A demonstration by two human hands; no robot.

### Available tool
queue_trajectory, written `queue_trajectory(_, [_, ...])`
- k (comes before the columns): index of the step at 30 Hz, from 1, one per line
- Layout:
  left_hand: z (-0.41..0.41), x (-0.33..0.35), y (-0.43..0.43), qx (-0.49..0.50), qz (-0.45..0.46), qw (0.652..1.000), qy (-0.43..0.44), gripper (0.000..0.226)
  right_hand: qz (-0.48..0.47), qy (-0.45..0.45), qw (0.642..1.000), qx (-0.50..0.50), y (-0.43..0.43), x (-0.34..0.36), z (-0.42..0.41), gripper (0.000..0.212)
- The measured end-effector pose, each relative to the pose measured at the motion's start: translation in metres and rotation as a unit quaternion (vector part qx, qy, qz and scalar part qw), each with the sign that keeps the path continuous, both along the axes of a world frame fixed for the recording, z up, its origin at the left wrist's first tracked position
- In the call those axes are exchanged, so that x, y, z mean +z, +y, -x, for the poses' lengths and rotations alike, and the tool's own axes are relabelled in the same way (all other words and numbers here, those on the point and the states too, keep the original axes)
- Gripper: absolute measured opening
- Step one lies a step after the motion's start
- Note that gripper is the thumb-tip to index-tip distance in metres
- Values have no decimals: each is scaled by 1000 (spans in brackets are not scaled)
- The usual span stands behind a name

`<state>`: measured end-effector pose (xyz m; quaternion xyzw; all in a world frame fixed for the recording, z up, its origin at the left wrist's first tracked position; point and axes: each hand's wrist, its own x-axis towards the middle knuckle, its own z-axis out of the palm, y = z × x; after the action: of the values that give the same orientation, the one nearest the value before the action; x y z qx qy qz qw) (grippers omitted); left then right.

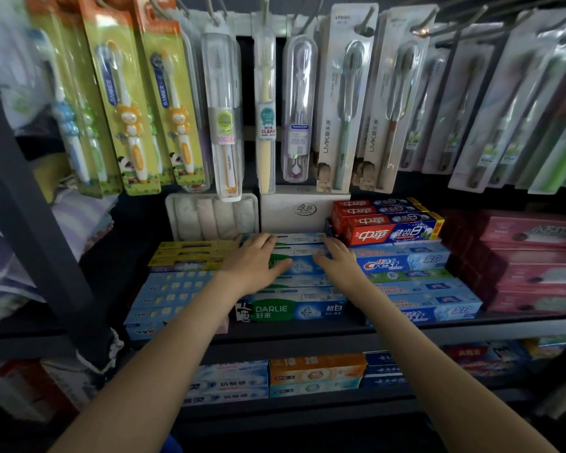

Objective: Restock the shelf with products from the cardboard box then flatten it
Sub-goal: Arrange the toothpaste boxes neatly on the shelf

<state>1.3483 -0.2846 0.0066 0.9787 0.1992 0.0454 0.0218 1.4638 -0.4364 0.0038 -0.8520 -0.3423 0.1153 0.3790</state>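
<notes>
A stack of green and blue Darlie toothpaste boxes [303, 310] lies in the middle of the dark shelf [307, 330]. My left hand [254, 259] rests flat on the top boxes of that stack, fingers straight and pointing back. My right hand [339, 258] lies flat beside it on the same top boxes, near their right end. Neither hand grips anything. The cardboard box is out of view.
Blue Crest boxes [402, 263] and red toothpaste boxes [389, 228] stand to the right, pink boxes [533, 266] farther right, yellow and light blue boxes [177, 282] to the left. Packaged toothbrushes [224, 112] hang just above the hands. A lower shelf holds more boxes [317, 371].
</notes>
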Motion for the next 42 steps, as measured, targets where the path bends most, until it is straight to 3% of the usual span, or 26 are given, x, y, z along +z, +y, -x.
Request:
queue_trajectory(6, [8,-2,4,-16,-14,1000,7,73,-187,178,965,-48,-16,-14,12,57])
queue_trajectory(11, [13,-7,-5,-30,-59,998,-8,68,-173,256,946,-101,-28,-31,16,54])
queue_trajectory(18, [19,-15,-6,-51,-77,995,-26,72,-199,377,900,-92,-29,-40,19,62])
queue_trajectory(25, [17,-18,-6,-45,-79,995,-28,76,-189,411,889,-65,-25,-35,10,63])
queue_trajectory(28, [16,-17,-5,-37,-81,996,-22,77,-172,410,894,-52,-22,-30,12,58])
queue_trajectory(32, [17,-18,-5,-33,-86,995,-25,77,-159,393,904,-60,-15,-33,10,67])
queue_trajectory(36, [17,-17,-4,-36,-84,996,-24,76,-162,389,906,-47,-15,-33,10,54])
queue_trajectory(42, [19,-20,-5,-36,-89,995,-34,75,-176,382,906,-55,-14,-39,8,53])
